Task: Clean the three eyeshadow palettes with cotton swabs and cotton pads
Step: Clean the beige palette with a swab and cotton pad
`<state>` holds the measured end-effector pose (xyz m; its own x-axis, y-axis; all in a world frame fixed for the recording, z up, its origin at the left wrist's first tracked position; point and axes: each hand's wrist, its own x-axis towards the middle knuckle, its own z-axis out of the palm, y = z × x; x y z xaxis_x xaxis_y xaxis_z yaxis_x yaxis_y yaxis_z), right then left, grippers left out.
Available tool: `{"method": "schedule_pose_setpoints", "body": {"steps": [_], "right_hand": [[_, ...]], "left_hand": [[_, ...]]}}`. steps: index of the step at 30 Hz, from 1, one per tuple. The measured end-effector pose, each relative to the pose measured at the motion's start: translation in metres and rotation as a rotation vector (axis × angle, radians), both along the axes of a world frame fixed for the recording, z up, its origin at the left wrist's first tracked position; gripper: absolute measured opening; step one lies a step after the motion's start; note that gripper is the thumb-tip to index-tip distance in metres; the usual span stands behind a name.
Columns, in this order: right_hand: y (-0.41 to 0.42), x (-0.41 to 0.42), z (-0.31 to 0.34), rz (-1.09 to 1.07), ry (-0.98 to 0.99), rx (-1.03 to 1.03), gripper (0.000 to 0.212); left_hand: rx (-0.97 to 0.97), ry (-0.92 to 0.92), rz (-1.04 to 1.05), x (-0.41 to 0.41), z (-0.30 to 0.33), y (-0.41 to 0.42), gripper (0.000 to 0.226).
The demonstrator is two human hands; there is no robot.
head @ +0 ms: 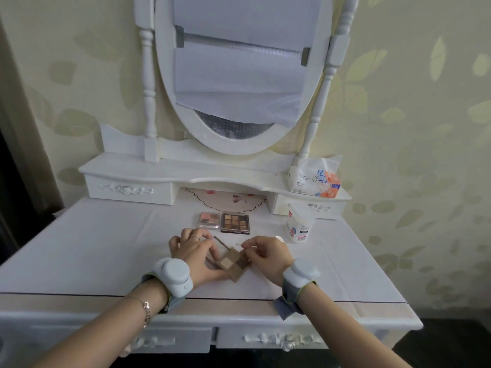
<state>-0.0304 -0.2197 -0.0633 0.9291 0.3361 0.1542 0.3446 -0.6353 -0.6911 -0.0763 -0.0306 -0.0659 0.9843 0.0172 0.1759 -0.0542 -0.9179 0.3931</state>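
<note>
Head view: held palette (233,264) diagonal, lid far-left.

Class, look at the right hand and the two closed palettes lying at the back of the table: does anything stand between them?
Nothing visible does. The bare cloth lies between the right hand and the brown palette; the pink palette lies beside it, and the swab tub stands off to the right.

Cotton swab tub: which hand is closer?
Right. The right hand, pinching a swab over the open palette, sits just left of the tub; the left hand grips the palette's far side.
</note>
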Motion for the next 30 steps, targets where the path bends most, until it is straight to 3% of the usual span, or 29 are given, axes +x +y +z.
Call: {"method": "schedule_pose_setpoints", "body": {"steps": [4, 7, 9, 14, 17, 22, 30], "right_hand": [[0.007, 0.005, 0.008, 0.080, 0.034, -0.097, 0.025], [0.013, 0.009, 0.010, 0.103, 0.066, -0.099, 0.031], [0.016, 0.011, 0.008, 0.103, 0.136, 0.087, 0.038], [0.011, 0.012, 0.008, 0.095, 0.338, 0.681, 0.026], [0.005, 0.012, 0.006, 0.058, 0.435, 0.879, 0.024], [0.006, 0.005, -0.003, 0.050, 0.525, 0.957, 0.021], [0.012, 0.003, -0.010, 0.120, 0.433, 0.783, 0.019]], "left_hand": [[0.053, -0.018, -0.015, 0.006, -0.001, 0.004, 0.060], [0.112, 0.008, -0.014, 0.008, -0.001, 0.007, 0.084], [0.125, 0.025, -0.038, 0.009, -0.001, 0.009, 0.103], [0.043, 0.119, -0.156, 0.007, -0.005, 0.014, 0.125], [-0.040, 0.129, -0.172, 0.008, -0.006, 0.017, 0.108], [-0.101, 0.108, -0.130, 0.011, -0.008, 0.015, 0.096], [-0.125, 0.071, -0.097, 0.012, -0.016, 0.014, 0.087]]}}
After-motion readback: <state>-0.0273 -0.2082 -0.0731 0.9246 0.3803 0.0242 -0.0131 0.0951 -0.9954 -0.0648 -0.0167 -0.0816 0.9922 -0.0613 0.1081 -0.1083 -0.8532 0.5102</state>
